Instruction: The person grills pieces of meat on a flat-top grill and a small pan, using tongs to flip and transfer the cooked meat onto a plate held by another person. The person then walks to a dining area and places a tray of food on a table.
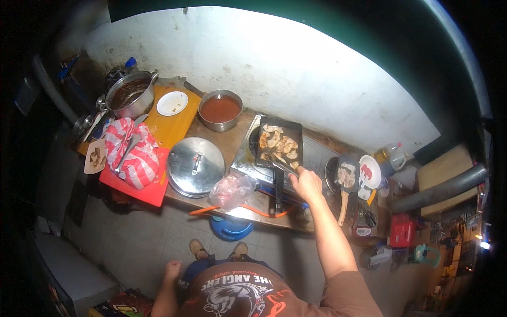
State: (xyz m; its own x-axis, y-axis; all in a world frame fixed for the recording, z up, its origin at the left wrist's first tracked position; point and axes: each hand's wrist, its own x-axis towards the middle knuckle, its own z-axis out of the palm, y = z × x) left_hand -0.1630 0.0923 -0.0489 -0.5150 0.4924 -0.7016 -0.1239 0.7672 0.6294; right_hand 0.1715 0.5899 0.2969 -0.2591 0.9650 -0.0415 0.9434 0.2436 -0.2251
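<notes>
My right hand (pixel 308 185) is closed around metal tongs (pixel 285 166), which reach over the near edge of a black rectangular frying pan (pixel 297 158). Several pale, lightly browned pieces of meat (pixel 287 143) lie in the pan, which sits on a gas stove (pixel 243 158). Its black handle (pixel 278 191) points back toward me. Down at my side, away from the counter, my left hand (pixel 172 268) has its fingers curled, with nothing visible in them.
Left of the stove stand a pot of red-brown sauce (pixel 221 110), a big lid (pixel 196 166) and a plastic bag (pixel 232 191). A striped bag (pixel 132 150) covers part of a red cutting board (pixel 158 193). To the right lie a spatula (pixel 343 208) and a white plate (pixel 373 168). An orange hose (pixel 203 210) crosses the front edge.
</notes>
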